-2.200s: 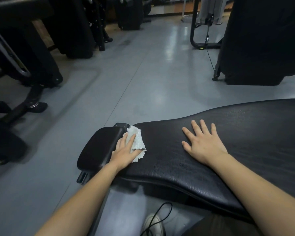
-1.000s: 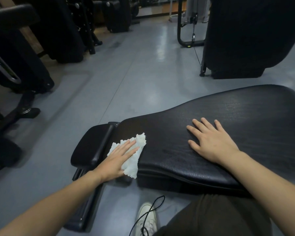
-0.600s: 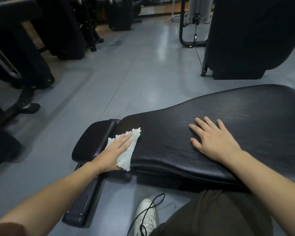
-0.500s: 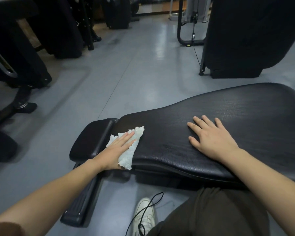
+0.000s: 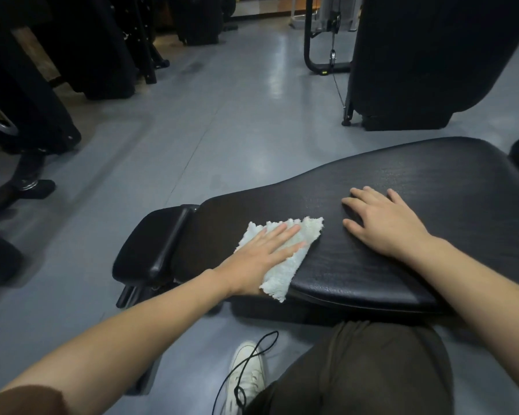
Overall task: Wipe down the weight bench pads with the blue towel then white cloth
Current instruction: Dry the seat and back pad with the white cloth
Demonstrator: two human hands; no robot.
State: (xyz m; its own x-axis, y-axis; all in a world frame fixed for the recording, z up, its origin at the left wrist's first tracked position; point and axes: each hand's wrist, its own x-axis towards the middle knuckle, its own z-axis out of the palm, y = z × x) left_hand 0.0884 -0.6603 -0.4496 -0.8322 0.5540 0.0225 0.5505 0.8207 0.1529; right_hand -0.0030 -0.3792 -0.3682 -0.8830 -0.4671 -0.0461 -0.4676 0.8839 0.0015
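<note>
Left hand (image 5: 261,253) lies flat on the white cloth (image 5: 285,256), fingers straight and together, pressing it onto the long pad (image 5: 402,235). Nothing is gripped; the palm alone pins it. Right hand (image 5: 384,226) also flat, fingers spread, resting bare on the pad just right of the cloth.

The cloth sits at the left end of the long pad. Its near corner hangs over the near edge.

Progress, as I judge it: white cloth is in use and no blue towel is in view, so this reads as the second pass. I cannot confirm the towel pass from here. The pad's sheen is uneven, too faint to tell wiped from unwiped. Likely left: the wide right stretch of the long pad under and beyond the right hand, and the small pad (image 5: 150,244) at the left, which the cloth is not touching.

Edges: a narrow gap splits the small pad from the long one, just left of the cloth. The near edge curves down, and the cloth may slip off there. The far edge bows outward to the right.

Room: open grey floor (image 5: 222,130) beyond the far edge. Dark machines (image 5: 432,61) stand well apart, far right and far left. A knee (image 5: 372,369) is near the desk's near side, with a shoe (image 5: 246,378) and loose cord (image 5: 252,357) on the floor.
</note>
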